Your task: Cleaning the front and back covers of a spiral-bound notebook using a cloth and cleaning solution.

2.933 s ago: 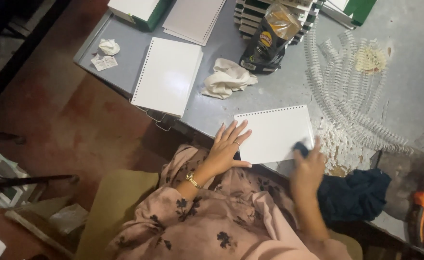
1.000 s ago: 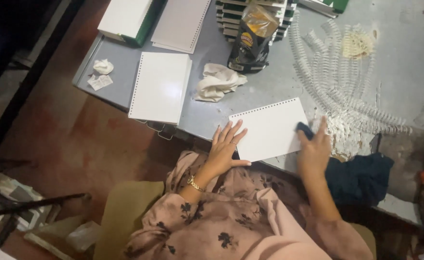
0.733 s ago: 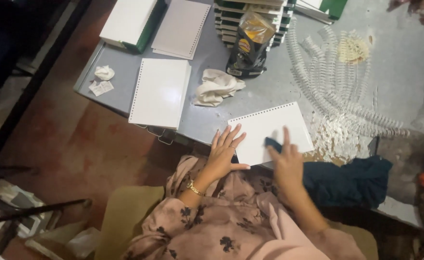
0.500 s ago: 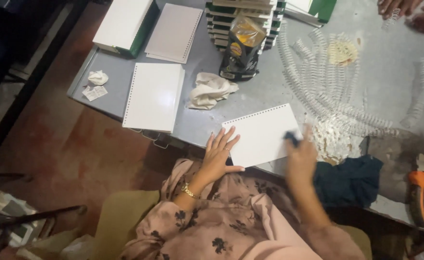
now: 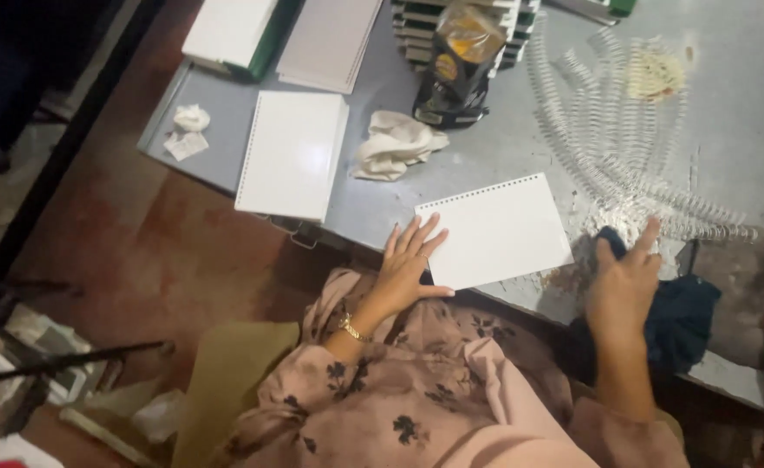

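1. My left hand lies flat with fingers spread, fingertips on the lower left corner of a white punched sheet stack. It pins the stack and grips nothing.
2. The stack sits on the grey metal table, close to the near edge. Its long axis runs roughly left to right, tilted so the right end sits a little higher in view. The row of punched holes runs along the far long edge and faces away from me.
3. My right hand is just right of the stack, not touching it. Index finger is raised, the other fingers loosely curled against a dark blue cloth at the table edge. I cannot tell whether it has a real hold on the cloth.
4. White spiral binding coils lie spread out beyond my right hand.
5. A second white spiral-bound pad lies to the left, long axis pointing away from me, partly overhanging the table edge.
6. A crumpled pale rag lies between the two pads, with a dark snack bag behind it.
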